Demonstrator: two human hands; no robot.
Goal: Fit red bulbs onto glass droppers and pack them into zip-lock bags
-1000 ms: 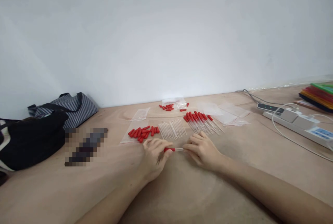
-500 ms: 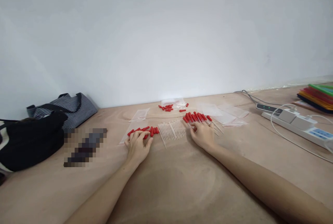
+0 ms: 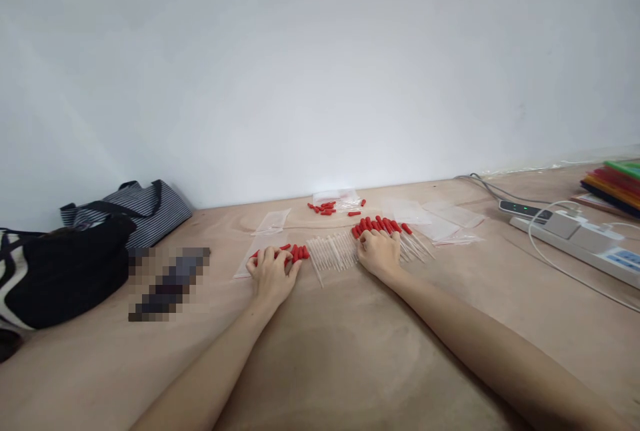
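Note:
My left hand (image 3: pixel 273 277) rests over a group of small red rubber bulbs (image 3: pixel 299 253), its fingers bent and spread and its thumb held apart. Some bulbs lie under those fingers, partly hidden. To their right, a row of thin pale dropper tubes (image 3: pixel 333 251) lies side by side. My right hand (image 3: pixel 379 252) is at the left end of a row of droppers with red bulbs fitted (image 3: pixel 387 223). Its fingers are curled down and closed among them; what they hold is hidden.
More red bulbs (image 3: pixel 326 207) lie by a clear plastic bag (image 3: pixel 336 197) near the wall. Flat clear bags (image 3: pixel 453 221) are at right, others (image 3: pixel 273 221) at left. A power strip (image 3: pixel 580 234) with cables and coloured folders (image 3: pixel 613 184) are far right; bags (image 3: pixel 65 271) stand far left.
My right hand has shifted slightly left and its fingers now reach over the bulbs of the fitted droppers. My left hand stays over the loose bulbs, its fingers a little more spread.

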